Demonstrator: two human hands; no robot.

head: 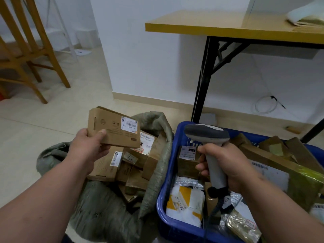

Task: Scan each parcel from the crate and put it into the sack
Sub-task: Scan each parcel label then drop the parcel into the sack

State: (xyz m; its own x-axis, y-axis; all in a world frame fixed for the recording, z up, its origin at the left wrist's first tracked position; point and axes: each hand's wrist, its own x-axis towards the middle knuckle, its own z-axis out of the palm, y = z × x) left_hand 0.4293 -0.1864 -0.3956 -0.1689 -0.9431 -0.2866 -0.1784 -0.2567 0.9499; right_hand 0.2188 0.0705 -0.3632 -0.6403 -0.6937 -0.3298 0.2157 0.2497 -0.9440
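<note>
Head view: a flat cardboard parcel (112,127) is pinched at its lower left corner by the left hand (87,148), held at centre frame above the open grey sack (154,155) of boxes. A grey scanner (208,137) is gripped by the right hand (226,165) over the blue crate (163,207), lower right, packed with parcels.

Scanning a box over the sack

The left hand (87,148) is holding a cardboard box (112,127) above the open sack (157,155), while the right hand (226,165) is gripping the scanner (208,137) over the blue crate (175,225).
</note>
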